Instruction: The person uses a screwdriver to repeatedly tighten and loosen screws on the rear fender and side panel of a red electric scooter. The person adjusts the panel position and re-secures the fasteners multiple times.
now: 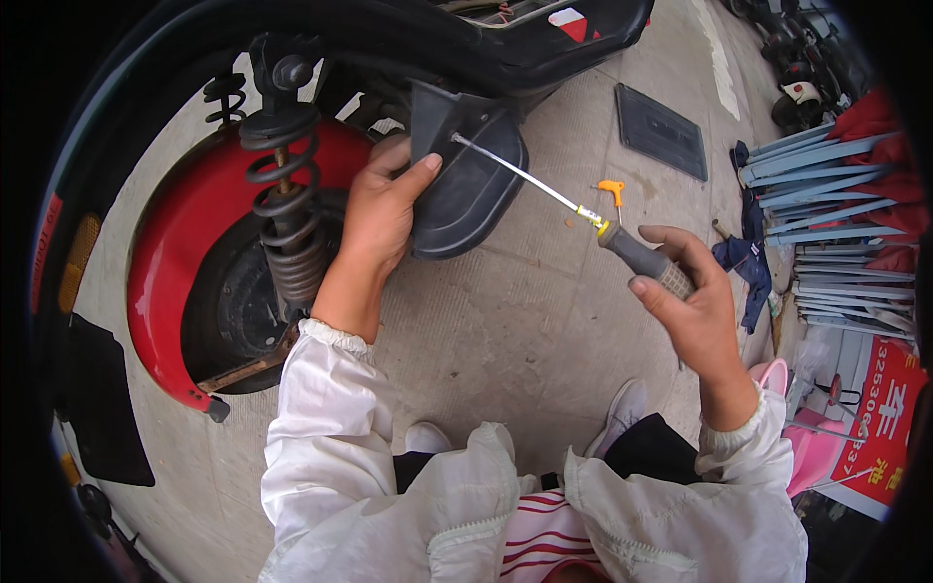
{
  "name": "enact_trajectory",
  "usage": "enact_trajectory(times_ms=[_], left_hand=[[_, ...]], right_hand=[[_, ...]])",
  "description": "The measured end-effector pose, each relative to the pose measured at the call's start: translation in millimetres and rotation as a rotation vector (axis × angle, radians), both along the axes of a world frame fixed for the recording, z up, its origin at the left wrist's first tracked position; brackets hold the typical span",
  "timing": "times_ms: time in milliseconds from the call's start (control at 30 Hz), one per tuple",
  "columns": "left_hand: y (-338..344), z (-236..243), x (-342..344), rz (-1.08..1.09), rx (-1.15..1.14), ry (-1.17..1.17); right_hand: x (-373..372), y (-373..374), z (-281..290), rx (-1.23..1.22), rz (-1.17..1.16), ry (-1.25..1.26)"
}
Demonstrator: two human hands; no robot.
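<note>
My right hand [695, 296] is closed loosely round the dark grip of a long screwdriver [637, 255] with a yellow collar. The shaft runs up and left, and its tip meets a screw spot on a black plastic flap [466, 199] under the scooter's body. My left hand [386, 207] pinches the flap's left edge, thumb on the front and the other fingers partly hidden behind. Close to the left hand stand a coil-spring shock absorber [290, 228] and a red wheel fender [160, 282].
An orange-handled tool [610, 188] lies on the paved floor, near a dark flat panel [661, 131]. Along the right stand folded metal frames with red cloth [846, 185], a pink plastic container [814, 452] and a red sign [889, 428]. The black scooter body [408, 39] overhangs the work spot.
</note>
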State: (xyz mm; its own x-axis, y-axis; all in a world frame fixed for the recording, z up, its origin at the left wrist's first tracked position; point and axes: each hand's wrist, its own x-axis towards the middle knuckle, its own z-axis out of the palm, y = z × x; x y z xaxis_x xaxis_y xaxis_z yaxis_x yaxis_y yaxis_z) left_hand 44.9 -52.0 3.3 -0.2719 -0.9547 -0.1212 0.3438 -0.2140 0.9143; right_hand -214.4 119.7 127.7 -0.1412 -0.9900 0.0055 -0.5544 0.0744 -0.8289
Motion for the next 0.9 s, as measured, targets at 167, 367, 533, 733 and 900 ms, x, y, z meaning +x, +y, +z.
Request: enact_trajectory(times_ms=[167,367,533,733,900], left_hand=[[-2,-3,0,0.007,-0.040,-0.004],[-1,-2,-1,0.002,-0.033,0.012],[-2,-5,-1,0.001,-0.054,0.012],[-2,-4,-1,0.007,-0.099,-0.041],[-3,-5,0,-0.001,-0.082,-0.024]], right_hand=[[-21,-6,5,0.718,-0.046,-0.750],[9,2,7,0.095,-0.016,0.300],[-15,-7,14,0.662,-0.109,-0.866],[1,0,7,0.461,-0.113,-0.291],[-13,-10,12,0.677,-0.125,-0.777]])
